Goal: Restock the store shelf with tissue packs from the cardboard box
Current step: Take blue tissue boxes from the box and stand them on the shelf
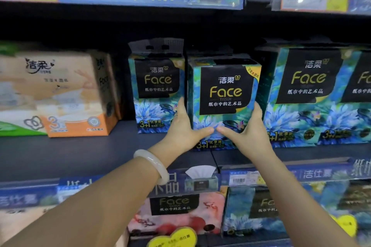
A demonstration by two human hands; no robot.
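Observation:
A blue floral "Face" tissue pack (pixel 224 94) stands upright on the dark middle shelf (pixel 80 154). My left hand (pixel 183 126) grips its lower left side and my right hand (pixel 248 128) its lower right side, thumbs nearly meeting across the front. A matching tissue pack (pixel 157 86) stands just left and further back. Larger matching packs (pixel 313 96) sit close on the right. The cardboard box is not in view.
An orange and white tissue pack (pixel 66 94) sits at the shelf's left, with bare shelf between it and the blue packs. Below are a pink Face pack (pixel 180 212) and blue packs (pixel 251 210). Price strips (pixel 241 178) line the shelf edges.

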